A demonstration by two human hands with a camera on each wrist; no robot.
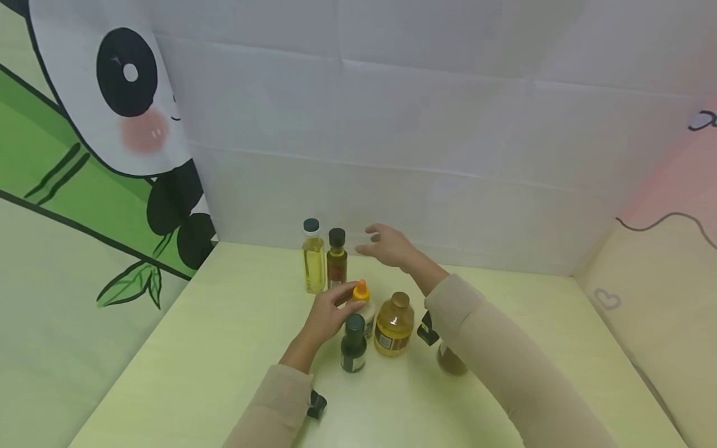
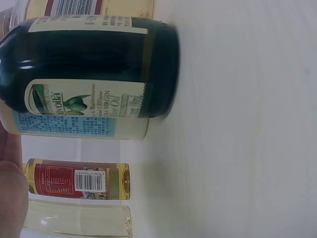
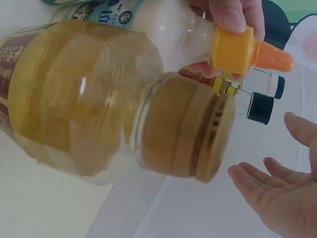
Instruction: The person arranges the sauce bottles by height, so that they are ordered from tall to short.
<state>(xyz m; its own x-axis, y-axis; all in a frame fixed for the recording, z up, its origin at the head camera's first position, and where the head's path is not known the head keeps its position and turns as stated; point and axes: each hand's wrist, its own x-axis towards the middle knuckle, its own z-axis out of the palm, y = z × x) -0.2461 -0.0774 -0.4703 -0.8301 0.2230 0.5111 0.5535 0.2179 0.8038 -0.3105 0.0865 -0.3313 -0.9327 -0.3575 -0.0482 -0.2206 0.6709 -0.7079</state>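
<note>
My left hand (image 1: 327, 311) grips a white squeeze bottle (image 3: 153, 29) at its yellow-orange cap (image 3: 233, 49), fingers on one side and thumb on the other. Just in front of that bottle stands a dark green olive oil bottle (image 1: 353, 348), its label (image 2: 84, 98) readable in the left wrist view. Beyond the left hand are a tall clear bottle of yellow oil (image 1: 313, 264) and a red-labelled bottle with a black cap (image 1: 337, 261). My right hand (image 1: 389, 246) hovers near the back wall, right of these two, fingers apart and holding nothing.
A wide bottle of amber liquid (image 1: 394, 326) with a brown cap (image 3: 185, 129) stands right of the squeeze bottle. Farther right, a brown container (image 1: 450, 361) is partly hidden by my right sleeve (image 1: 504, 354). A white sheet (image 1: 392, 124) hangs behind the pale table (image 1: 224, 323).
</note>
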